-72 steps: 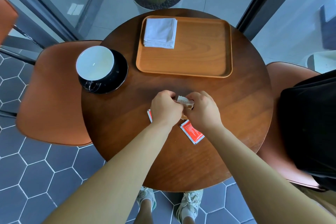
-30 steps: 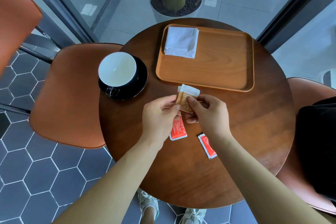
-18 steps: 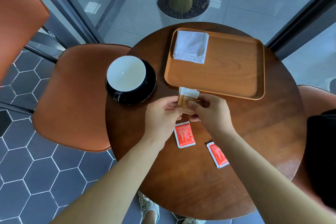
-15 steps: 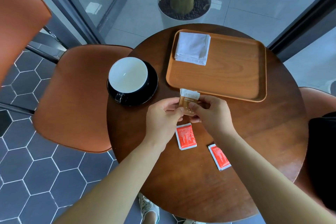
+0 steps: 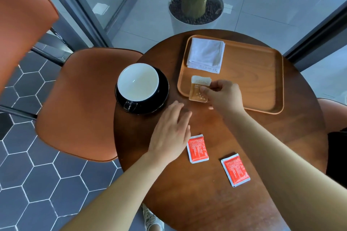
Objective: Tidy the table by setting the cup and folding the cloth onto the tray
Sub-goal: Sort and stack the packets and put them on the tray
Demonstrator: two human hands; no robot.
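Note:
A wooden tray (image 5: 262,80) lies at the far right of the round table (image 5: 206,193). A folded white cloth (image 5: 205,54) rests in the tray's far-left corner. An empty cup, white inside (image 5: 138,81), stands on a black saucer (image 5: 163,95) left of the tray. My right hand (image 5: 223,95) pinches a tan sachet (image 5: 199,89) over the tray's near-left corner. My left hand (image 5: 171,133) hovers over the table with straight fingers, holding nothing, just right of the saucer.
Two red sachets (image 5: 197,148) (image 5: 235,169) lie on the table near me. An orange chair (image 5: 80,99) stands on the left, and another (image 5: 332,114) on the right. A potted trunk (image 5: 195,2) stands beyond the table.
My left hand has let go of the tan sachet and spread open toward the saucer. My right hand has carried the sachet forward over the tray's near-left corner.

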